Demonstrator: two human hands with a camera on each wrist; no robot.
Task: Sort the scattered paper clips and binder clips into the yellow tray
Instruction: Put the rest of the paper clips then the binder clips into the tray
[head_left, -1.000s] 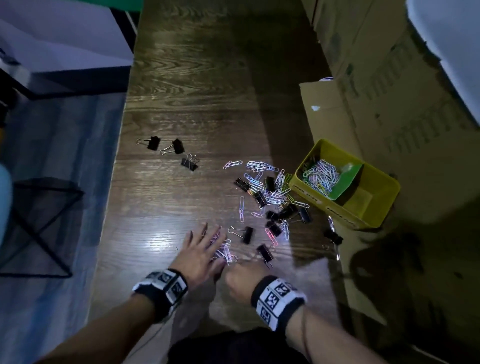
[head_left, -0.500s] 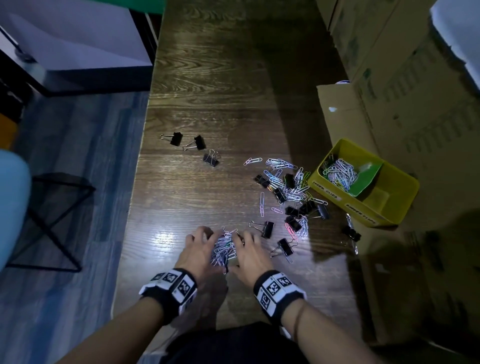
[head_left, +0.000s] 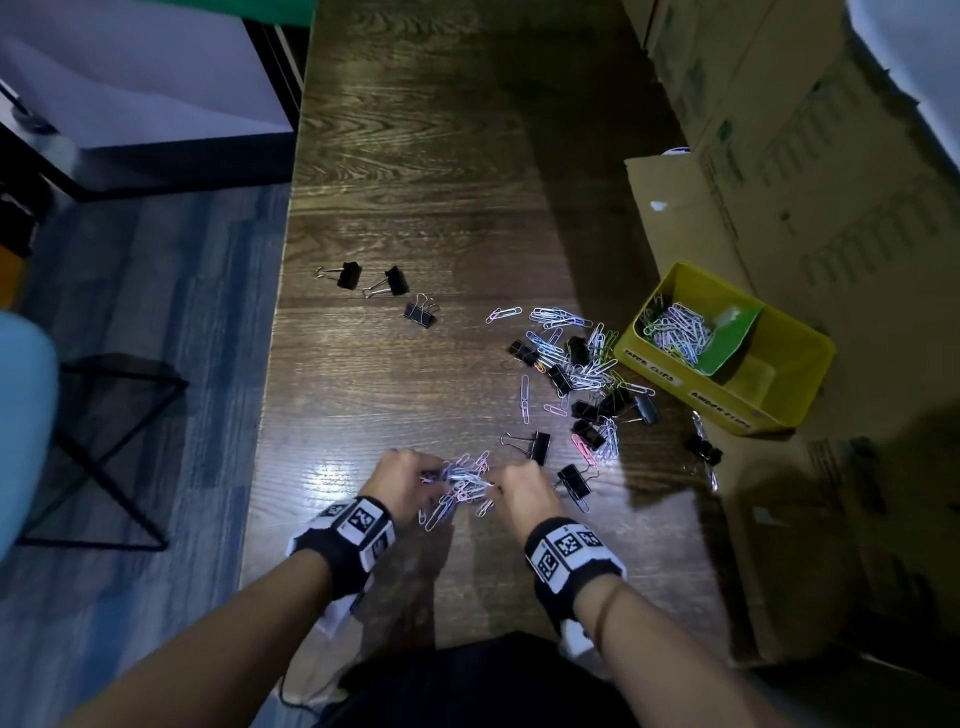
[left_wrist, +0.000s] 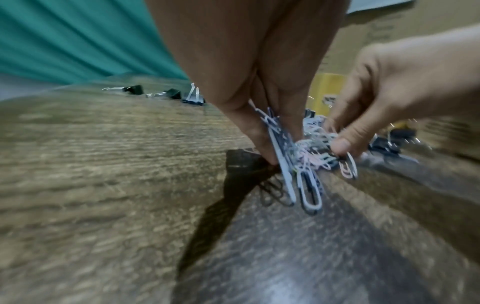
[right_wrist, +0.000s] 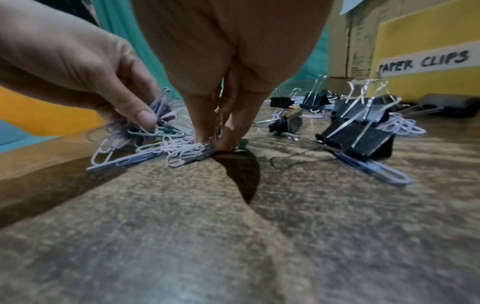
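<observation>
- Left hand (head_left: 400, 475) and right hand (head_left: 519, 488): both sit near the table's (head_left: 415, 156) near edge, fingers curled inward and pinching opposite sides of one heap of paper clips (head_left: 465, 483).
- Grip state: in the left wrist view the left fingertips (left_wrist: 265, 152) clamp several clips against the wood; in the right wrist view the right fingertips (right_wrist: 228, 142) do likewise. Neither hand is relaxed.
- Heap position: it appears to touch the table; some clips trail toward the near edge.
- Yellow tray (head_left: 810, 358): it stands at the table's right edge, well apart from the heap and beyond it. Its near-left compartment, labelled "PAPER CLIPS" (right_wrist: 423, 61), already holds clips.
- Governing relation: the tray lies forward and rightward of the grip, so the right hand is judged the nearer carrier.
- Obstacles: scattered binder clips (head_left: 587, 410) and loose clips lie between heap and tray; three more binder clips (head_left: 387, 283) lie near the left edge.
</observation>
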